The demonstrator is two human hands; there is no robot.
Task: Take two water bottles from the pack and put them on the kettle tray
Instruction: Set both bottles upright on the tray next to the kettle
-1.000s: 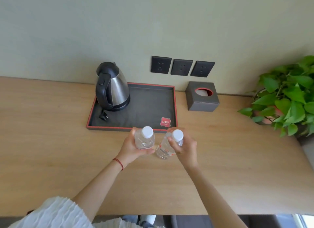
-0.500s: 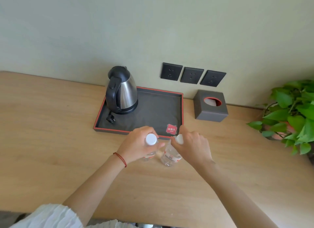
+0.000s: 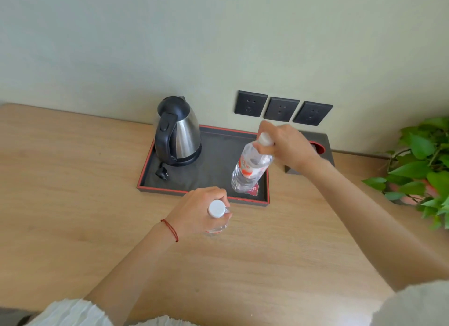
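My right hand [image 3: 288, 144] grips a clear water bottle [image 3: 250, 168] by its neck, just under the white cap. That bottle leans over the right end of the dark kettle tray [image 3: 216, 160], its base at the tray's front right corner above a red card. My left hand [image 3: 198, 210] is wrapped around a second water bottle [image 3: 217, 215], seen from above by its white cap. This one is over the wooden counter, just in front of the tray's red front rim. A steel kettle [image 3: 178, 137] with a black handle stands on the tray's left part.
A black plug [image 3: 162, 174] lies on the tray in front of the kettle. A grey tissue box [image 3: 318, 147] sits right of the tray, partly behind my right arm. Three dark wall sockets [image 3: 281, 108] are above. A green plant [image 3: 425, 163] fills the right edge.
My right hand has carried its bottle forward from the counter onto the tray's right end. My left hand stays before the tray with its bottle, and the two bottles have separated.
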